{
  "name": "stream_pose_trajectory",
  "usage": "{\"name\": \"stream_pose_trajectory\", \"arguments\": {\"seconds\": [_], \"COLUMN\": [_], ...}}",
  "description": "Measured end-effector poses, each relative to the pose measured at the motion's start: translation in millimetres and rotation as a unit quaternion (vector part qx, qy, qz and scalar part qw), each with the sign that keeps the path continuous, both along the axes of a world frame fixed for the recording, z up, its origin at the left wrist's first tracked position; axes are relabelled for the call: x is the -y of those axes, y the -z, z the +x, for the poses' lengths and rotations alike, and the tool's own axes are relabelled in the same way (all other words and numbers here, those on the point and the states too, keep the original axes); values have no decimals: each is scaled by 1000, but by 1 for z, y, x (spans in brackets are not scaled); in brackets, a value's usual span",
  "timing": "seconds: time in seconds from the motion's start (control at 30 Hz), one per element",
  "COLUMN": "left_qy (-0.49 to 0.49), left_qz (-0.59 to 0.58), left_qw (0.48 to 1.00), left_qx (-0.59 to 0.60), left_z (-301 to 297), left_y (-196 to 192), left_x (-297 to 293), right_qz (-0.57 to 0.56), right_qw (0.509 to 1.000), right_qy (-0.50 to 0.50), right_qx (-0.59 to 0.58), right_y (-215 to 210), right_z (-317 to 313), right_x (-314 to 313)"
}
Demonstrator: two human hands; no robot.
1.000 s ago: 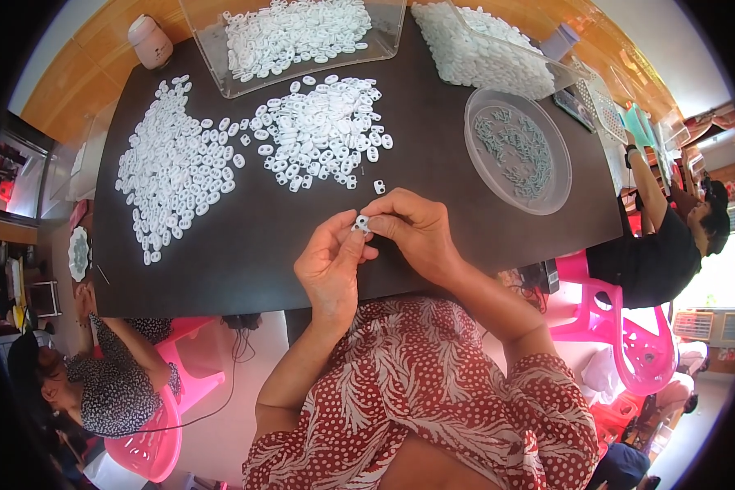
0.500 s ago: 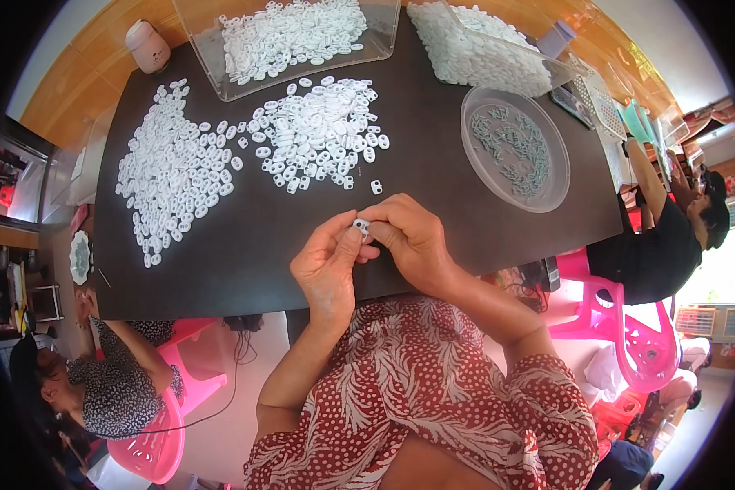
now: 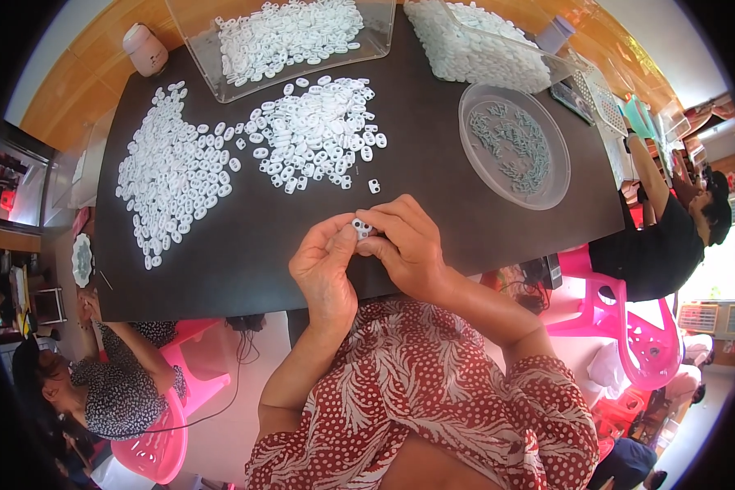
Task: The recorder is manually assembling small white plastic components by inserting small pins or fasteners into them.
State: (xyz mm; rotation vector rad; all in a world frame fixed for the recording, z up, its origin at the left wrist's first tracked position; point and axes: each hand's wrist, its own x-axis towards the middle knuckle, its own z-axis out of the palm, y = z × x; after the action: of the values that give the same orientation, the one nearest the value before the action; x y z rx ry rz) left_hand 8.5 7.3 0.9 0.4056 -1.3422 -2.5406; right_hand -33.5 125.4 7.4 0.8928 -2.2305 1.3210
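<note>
Between both hands, over the near edge of the dark table, is a small white plastic piece (image 3: pixel 361 229) with dark round holes. My left hand (image 3: pixel 327 260) pinches it from the left with thumb and fingers. From the right, my right hand (image 3: pixel 404 243) closes on it too, its fingertips at the piece's upper and right edges. Just beyond the hands lies a single white piece (image 3: pixel 374 186). A heap of similar white plastic pieces (image 3: pixel 314 135) spreads farther back, and a larger heap of white oval pieces (image 3: pixel 175 167) covers the table's left.
Two clear bins (image 3: pixel 376 53) (image 3: pixel 563 69) of white pieces stand at the back. A round clear tray (image 3: pixel 565 175) of small grey-green parts sits at right, near a phone (image 3: pixel 572 102). A pink jar (image 3: pixel 145 51) is back left. People sit at both sides on pink chairs (image 3: pixel 649 343).
The white piece has turned slightly between my fingers, showing more of its holes. My right thumb has shifted lower, off its face. The hands stay in nearly the same place.
</note>
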Motion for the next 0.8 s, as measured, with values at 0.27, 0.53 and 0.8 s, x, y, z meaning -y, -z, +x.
{"name": "stream_pose_trajectory", "arguments": {"seconds": [0.27, 0.53, 0.8], "left_qy": [6, -27, -54], "left_qz": [-11, -90, -102], "left_qw": [999, 991, 985], "left_qx": [-49, -91, -128], "left_z": [1, 5, 9], "left_y": [4, 9, 21], "left_x": [-1, -3, -6], "right_qz": [-28, -49, -77], "right_qw": [999, 999, 995], "right_qy": [-14, -22, -32], "right_qx": [8, 1, -49], "right_y": [0, -2, 5], "right_z": [2, 4, 4], "right_x": [-1, 2, 5]}}
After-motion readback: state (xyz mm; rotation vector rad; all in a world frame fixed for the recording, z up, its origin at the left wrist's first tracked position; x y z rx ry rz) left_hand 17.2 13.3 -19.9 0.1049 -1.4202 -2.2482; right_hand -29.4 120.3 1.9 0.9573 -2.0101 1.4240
